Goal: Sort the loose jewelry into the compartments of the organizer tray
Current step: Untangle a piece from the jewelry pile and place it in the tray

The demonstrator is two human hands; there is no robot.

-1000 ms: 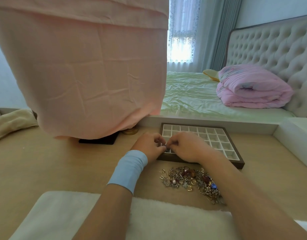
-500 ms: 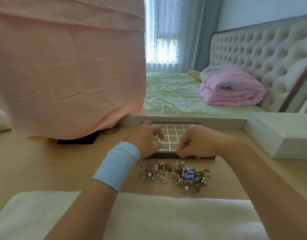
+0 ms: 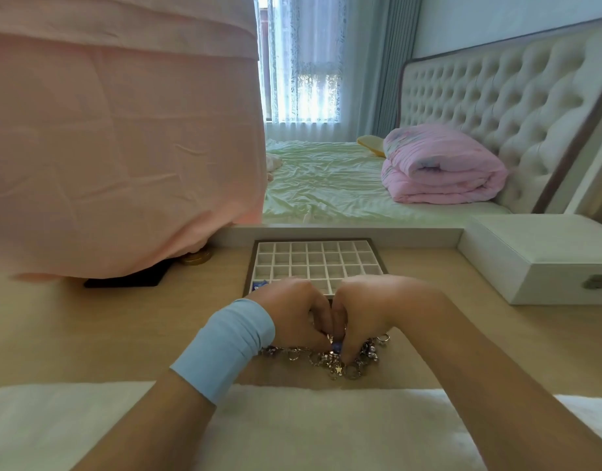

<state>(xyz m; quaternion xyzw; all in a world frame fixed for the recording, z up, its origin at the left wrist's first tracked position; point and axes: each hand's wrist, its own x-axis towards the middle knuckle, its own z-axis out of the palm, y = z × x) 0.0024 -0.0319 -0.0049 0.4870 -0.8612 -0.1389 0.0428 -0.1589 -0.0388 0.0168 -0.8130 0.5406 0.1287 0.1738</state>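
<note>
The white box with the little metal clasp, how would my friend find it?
Start at the long tan desk below the bed. Follow it to its far right end, past the organizer tray. The white box sits there, closed and solid, not split into small squares like the tray.

A home bedroom, seen from a light wooden dressing table (image 3: pixel 89 321) set against the foot of a bed (image 3: pixel 326 185). On that bed: a crumpled pale green sheet, a rolled pink quilt (image 3: pixel 442 168) and a yellow pillow (image 3: pixel 370 144) at the head end, against a tufted cream headboard (image 3: pixel 489 96). Beyond the bed, a window with sheer lace curtains (image 3: pixel 306 62) and blue-grey drapes (image 3: pixel 394 62). Left of the bed, a hanging pink cloth (image 3: pixel 116 130); right of its foot, a white latched box (image 3: pixel 537 260)
</note>
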